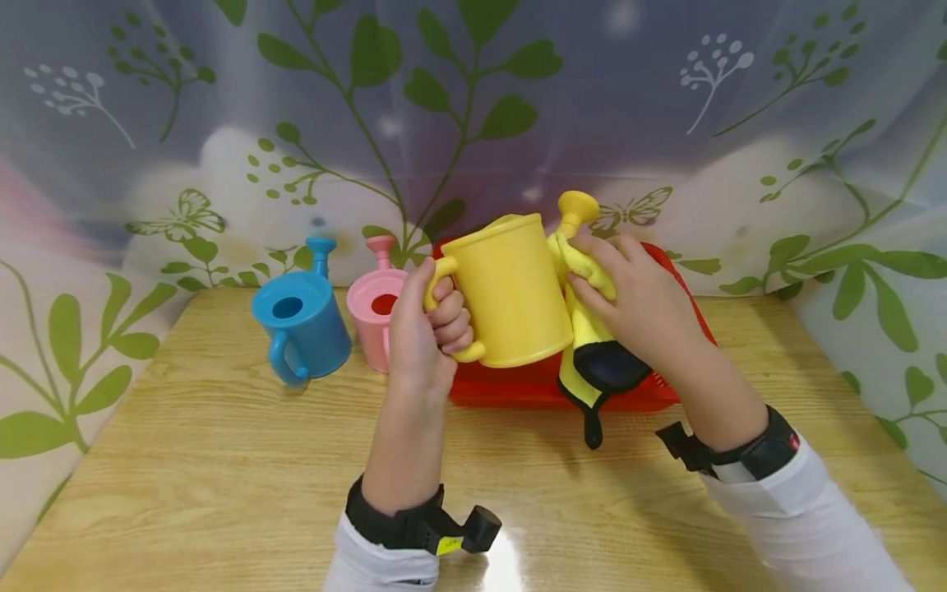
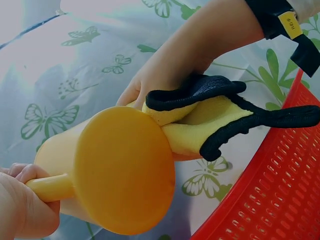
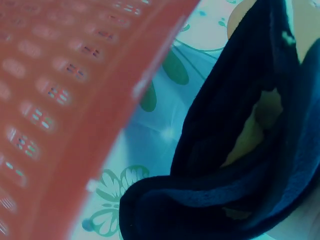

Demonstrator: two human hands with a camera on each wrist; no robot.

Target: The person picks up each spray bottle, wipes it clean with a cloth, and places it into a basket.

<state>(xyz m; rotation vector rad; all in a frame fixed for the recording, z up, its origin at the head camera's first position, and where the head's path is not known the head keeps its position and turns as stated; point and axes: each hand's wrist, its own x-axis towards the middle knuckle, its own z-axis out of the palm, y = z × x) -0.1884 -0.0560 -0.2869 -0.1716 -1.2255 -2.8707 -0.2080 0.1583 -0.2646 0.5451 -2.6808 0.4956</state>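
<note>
1. Left hand (image 1: 423,329): grip wrapped round the handle (image 1: 441,275) of the yellow plastic watering can (image 1: 514,296), held up near the red perforated plastic basket (image 1: 488,395).
2. Right hand (image 1: 642,294): grip pinching a yellow, black-edged fabric cloth (image 1: 588,322) against the can's spout (image 1: 570,225).
3. Wiping the can seems to be in hand; the next move likely calls for a steady handle while the cloth rubs.

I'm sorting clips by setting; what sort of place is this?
Probably an indoor tabletop staged for recording: a wood-grain table, a leaf-and-butterfly printed backdrop behind it, and a camera strapped at the wrist.
</note>
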